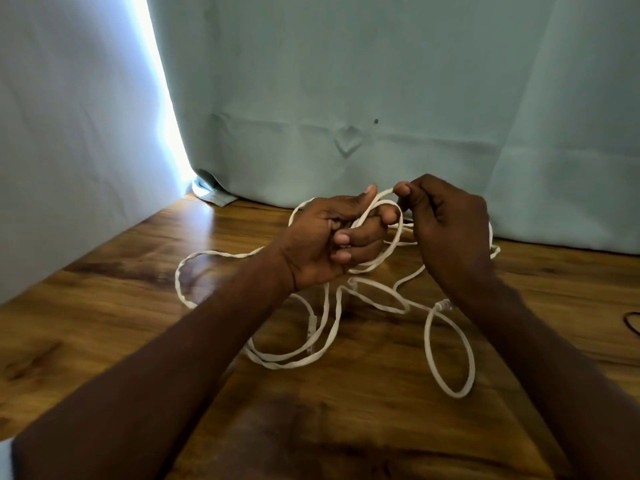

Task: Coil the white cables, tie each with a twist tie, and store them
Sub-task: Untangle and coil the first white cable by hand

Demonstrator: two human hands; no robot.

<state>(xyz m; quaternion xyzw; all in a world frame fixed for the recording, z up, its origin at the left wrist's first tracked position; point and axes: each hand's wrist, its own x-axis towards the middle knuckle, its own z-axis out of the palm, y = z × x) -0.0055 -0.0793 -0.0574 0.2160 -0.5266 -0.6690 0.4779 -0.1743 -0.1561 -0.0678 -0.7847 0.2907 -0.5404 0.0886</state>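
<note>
A pale blue-green curtain [381, 81] hangs across the whole back of the scene, with a bright strip of light showing at a gap on its left side. Its hem reaches down to the wooden desk [104, 341], which fills the lower half of the view and shows dark grain patches.

Two bare forearms reach in from the bottom edge and meet over the middle of the desk. Loose white cables [450, 355] lie tangled on the wood beneath and around them: one wide loop curves out to the left, a long oval loop lies to the right, and narrower loops overlap in the middle under the wrists. How many separate cables make up the tangle cannot be told.

The left hand [322, 244] is raised above the desk with its palm turned inward; its fingers [360, 237] are curled around a few turns of cable that run over and between them. The right hand [446, 220], just beside it, has its fingers bent and its thumb and forefinger pinch the strand at the top of the loop.

At the far right edge, a thin dark loop [632, 322] lies on the desk, well apart from the cables.
</note>
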